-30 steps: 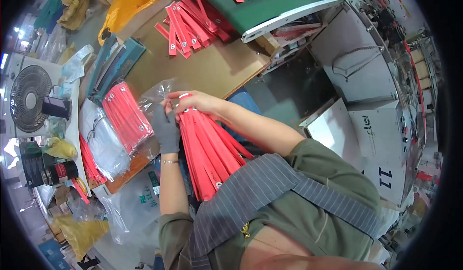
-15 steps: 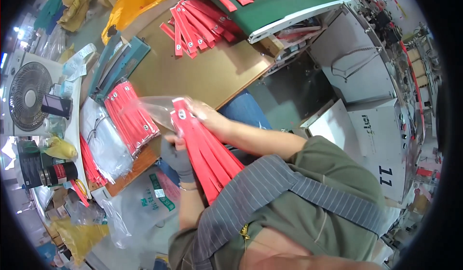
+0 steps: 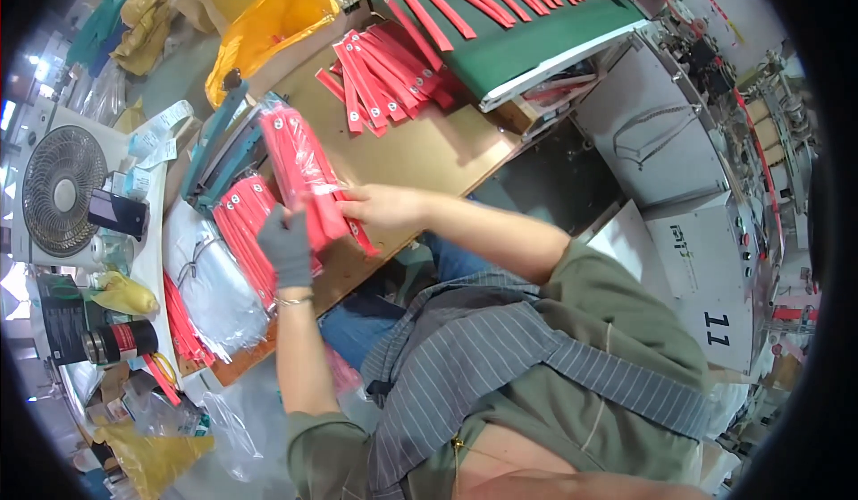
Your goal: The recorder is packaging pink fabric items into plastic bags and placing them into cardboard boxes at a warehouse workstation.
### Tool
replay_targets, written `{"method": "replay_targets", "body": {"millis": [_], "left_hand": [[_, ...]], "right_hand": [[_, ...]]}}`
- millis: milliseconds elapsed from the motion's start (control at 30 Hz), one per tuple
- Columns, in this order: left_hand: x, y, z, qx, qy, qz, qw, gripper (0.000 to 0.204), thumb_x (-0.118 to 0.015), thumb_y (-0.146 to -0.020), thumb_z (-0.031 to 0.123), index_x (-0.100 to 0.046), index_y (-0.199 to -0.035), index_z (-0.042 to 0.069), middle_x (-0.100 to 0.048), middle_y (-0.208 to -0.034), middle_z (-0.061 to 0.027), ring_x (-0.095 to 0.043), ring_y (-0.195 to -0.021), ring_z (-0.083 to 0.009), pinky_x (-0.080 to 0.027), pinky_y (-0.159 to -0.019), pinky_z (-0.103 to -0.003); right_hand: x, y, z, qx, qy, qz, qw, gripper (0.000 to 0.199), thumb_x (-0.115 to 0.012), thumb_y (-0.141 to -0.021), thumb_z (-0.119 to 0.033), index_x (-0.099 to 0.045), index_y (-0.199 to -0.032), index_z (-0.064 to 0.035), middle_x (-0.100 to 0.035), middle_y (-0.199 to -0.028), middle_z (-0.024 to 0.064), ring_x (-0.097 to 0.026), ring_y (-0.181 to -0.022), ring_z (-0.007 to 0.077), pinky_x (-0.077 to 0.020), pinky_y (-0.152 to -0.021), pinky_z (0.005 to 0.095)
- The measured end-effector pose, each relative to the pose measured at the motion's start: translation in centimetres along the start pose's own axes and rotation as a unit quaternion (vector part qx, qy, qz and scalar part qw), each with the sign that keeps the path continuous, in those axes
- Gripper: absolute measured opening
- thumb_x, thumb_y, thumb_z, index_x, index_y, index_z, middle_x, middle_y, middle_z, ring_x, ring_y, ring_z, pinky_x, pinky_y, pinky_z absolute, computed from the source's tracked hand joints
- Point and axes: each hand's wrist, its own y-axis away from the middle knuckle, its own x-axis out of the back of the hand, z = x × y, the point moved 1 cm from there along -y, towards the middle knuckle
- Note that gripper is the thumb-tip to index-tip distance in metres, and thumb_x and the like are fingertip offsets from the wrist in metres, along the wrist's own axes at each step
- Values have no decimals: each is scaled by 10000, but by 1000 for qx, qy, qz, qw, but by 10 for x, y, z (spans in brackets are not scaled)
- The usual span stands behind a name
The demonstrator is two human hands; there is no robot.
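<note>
Between my hands is a bundle of long, narrow red packets (image 3: 299, 147) in a clear plastic bag, its far end pointing away from me. The lower ends of several packets stick out of the bag near my fingers. My left hand (image 3: 286, 245), in a grey glove with bare fingertips, is closed on the bundle's near left side. My bare right hand (image 3: 386, 207) grips its right side, thumb and fingers pressed on the plastic. Left of it lies another bagged bundle of red packets (image 3: 243, 223), beside a stack of clear plastic bags (image 3: 214, 290).
A loose pile of red packets (image 3: 380, 75) lies on the brown table (image 3: 447, 151). Beyond it, a green conveyor belt (image 3: 518, 58) carries more in a row. A long teal device (image 3: 214, 142), a fan (image 3: 63, 192) and a dark bottle (image 3: 116, 330) stand at left.
Both hands have moved away from my lap toward the table's left part with the red packets. The packets, partly outside the plastic earlier, are now mostly inside the bag.
</note>
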Motion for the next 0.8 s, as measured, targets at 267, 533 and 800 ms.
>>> {"method": "replay_targets", "body": {"millis": [267,533,800], "left_hand": [[-3,19,-31,-39,-168,-28,985,324,-695,-793,240,-480,-657,39,-457,-604,-107,-472,-553,-257,-390,-530,-372],[-18,-27,31,81,113,-40,989,151,-613,-866,138,-587,-910,-3,-592,-861,-73,-562,-753,-151,-456,-690,-269],[-85,-43,35,267,327,-241,874,269,-544,-927,234,-596,-819,-7,-569,-682,-33,-541,-673,-90,-447,-587,-216]], "right_hand": [[122,-74,103,-308,287,238,875,282,-589,-785,-289,-665,-842,-23,-667,-869,178,-645,-795,354,-518,-718,439],[118,-94,110,-234,202,276,910,233,-586,-794,-225,-631,-856,-5,-645,-772,180,-649,-737,314,-519,-661,414],[80,-12,11,-237,-264,29,934,197,-542,-933,-204,-567,-948,-9,-639,-737,54,-618,-617,101,-491,-542,249]]}}
